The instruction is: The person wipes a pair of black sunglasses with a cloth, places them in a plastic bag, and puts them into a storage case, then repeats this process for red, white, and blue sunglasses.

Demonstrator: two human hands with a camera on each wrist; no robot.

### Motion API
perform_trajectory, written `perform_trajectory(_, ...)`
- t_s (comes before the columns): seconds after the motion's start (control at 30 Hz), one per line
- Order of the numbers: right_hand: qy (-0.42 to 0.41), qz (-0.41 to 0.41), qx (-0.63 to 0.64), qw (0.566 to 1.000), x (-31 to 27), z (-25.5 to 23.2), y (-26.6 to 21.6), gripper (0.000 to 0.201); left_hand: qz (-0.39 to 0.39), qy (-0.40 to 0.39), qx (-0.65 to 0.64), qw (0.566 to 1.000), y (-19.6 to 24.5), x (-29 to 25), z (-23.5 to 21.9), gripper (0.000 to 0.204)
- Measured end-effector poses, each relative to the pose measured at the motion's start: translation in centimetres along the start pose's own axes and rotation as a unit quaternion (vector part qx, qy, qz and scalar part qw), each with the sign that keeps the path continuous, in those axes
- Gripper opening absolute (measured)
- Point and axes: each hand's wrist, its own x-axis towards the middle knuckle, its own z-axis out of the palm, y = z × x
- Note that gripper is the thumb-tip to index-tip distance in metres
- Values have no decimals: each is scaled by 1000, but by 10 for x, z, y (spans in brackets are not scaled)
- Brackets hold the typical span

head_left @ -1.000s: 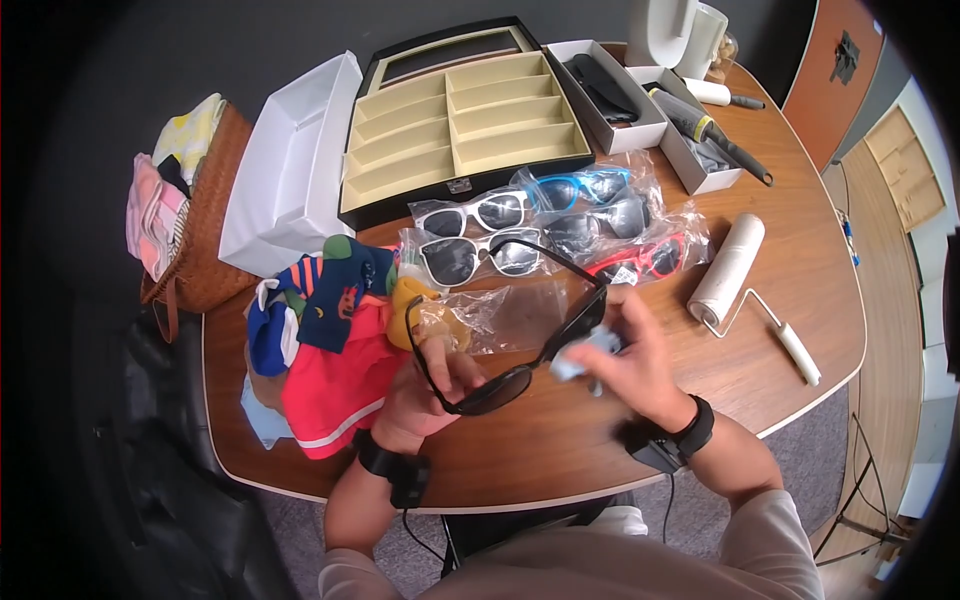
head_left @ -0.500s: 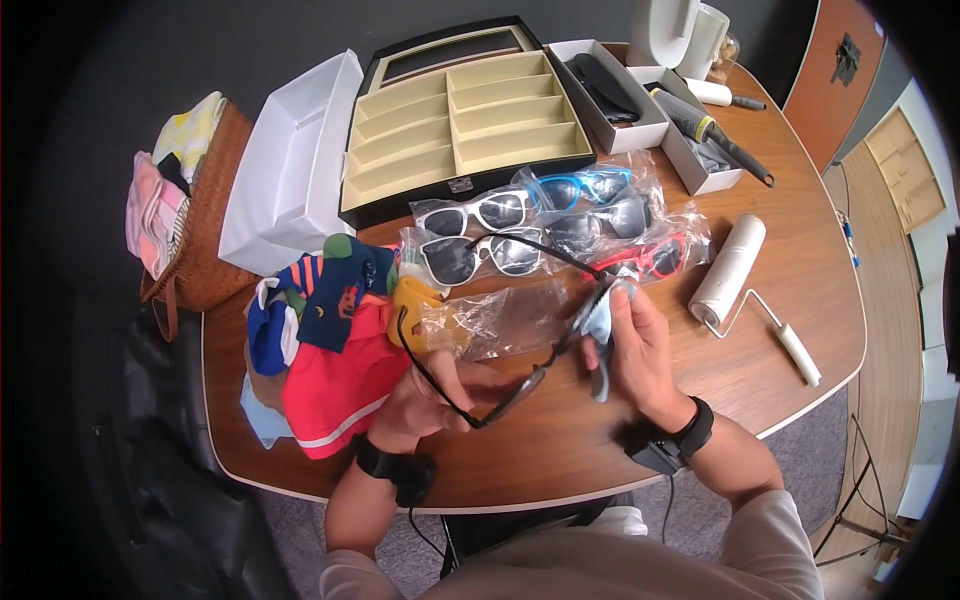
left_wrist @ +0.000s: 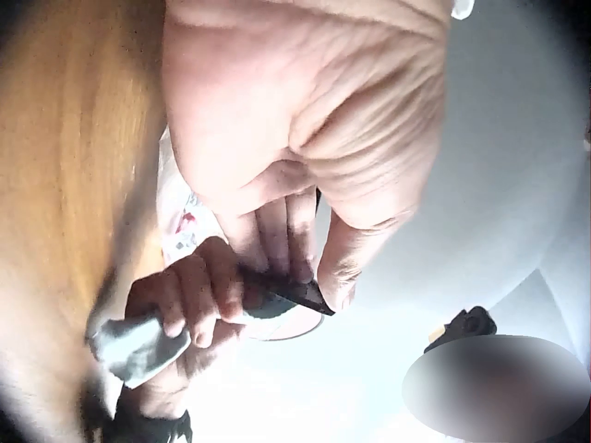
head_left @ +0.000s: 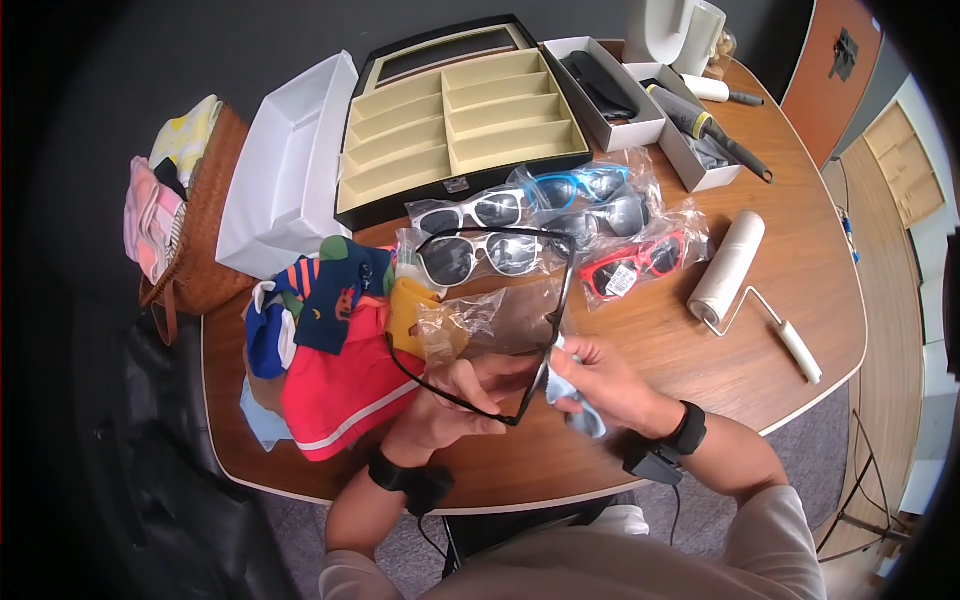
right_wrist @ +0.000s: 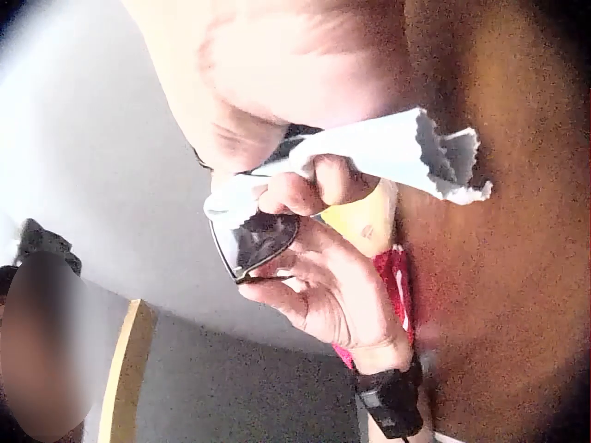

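My left hand grips black-framed sunglasses by one end of the frame, thumb on one side and fingers on the other. Both temple arms stand unfolded, pointing away from me over the table. My right hand pinches a light blue cloth with a zigzag edge around the other lens. In the right wrist view the loose end of the cloth hangs out past the curled fingers, and the nearer lens shows bare beside the left fingers. The left wrist view has the frame's dark edge between thumb and fingertips.
Bagged sunglasses, white, blue and red, lie beyond my hands. Behind them stands an open compartment case beside a white box. Clothes are heaped at left; a lint roller lies at right.
The sunglasses have turned, with the frame now more edge-on and lower. My right hand and the cloth first moved up along the lens, then back down toward me. The left hand keeps its grip.
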Motion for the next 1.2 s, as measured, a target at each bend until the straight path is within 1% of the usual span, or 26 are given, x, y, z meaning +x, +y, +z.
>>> perform_trajectory(0.1,-10,-39,-60,997,3,-5,7,37,14,12,19,1000,-3,0,6,21)
perform_trajectory(0.2,-54,-4,-45,998,0,-10,2,36,32,16,-19,999,-7,2,14,21)
perform_trajectory(0.27,-44,-15,-140,989,-5,3,-6,35,11,38,-24,999,-8,-2,11,22)
perform_trajectory(0.37,-47,-61,-175,982,-4,10,-1,38,-3,53,-36,998,-10,-2,11,23)
perform_trajectory(0.43,-30,-125,-214,968,1,1,9,39,-3,53,-45,998,-10,-1,12,23)
perform_trajectory(0.53,64,-21,-157,985,2,-17,4,43,-1,47,-51,998,-9,0,14,23)
perform_trajectory(0.63,81,-35,-129,988,5,-15,7,45,-6,43,-51,998,-8,0,14,23)
perform_trajectory(0.73,6,-40,-207,978,3,-8,6,44,-13,54,-59,997,-7,-4,12,24)
perform_trajectory(0.83,-35,-144,-190,970,5,7,16,42,-22,66,-60,996,-6,-6,11,26)
perform_trajectory(0.9,-2,-85,-205,975,4,-1,11,42,-19,71,-72,995,-8,-6,11,26)
perform_trajectory(0.97,33,-25,-219,975,2,-11,4,43,2,71,-106,992,-6,-5,12,26)
perform_trajectory(1.0,77,-24,-203,976,2,-12,3,45,12,71,-122,990,-5,-5,12,26)
perform_trajectory(1.1,61,-44,-201,977,4,-13,5,44,10,60,-107,992,-1,-7,12,26)
perform_trajectory(1.13,42,-7,-195,980,0,-10,1,41,2,60,-112,992,0,-8,11,26)
perform_trajectory(1.2,-21,-108,-245,963,0,0,10,40,-15,64,-121,990,1,-11,9,27)
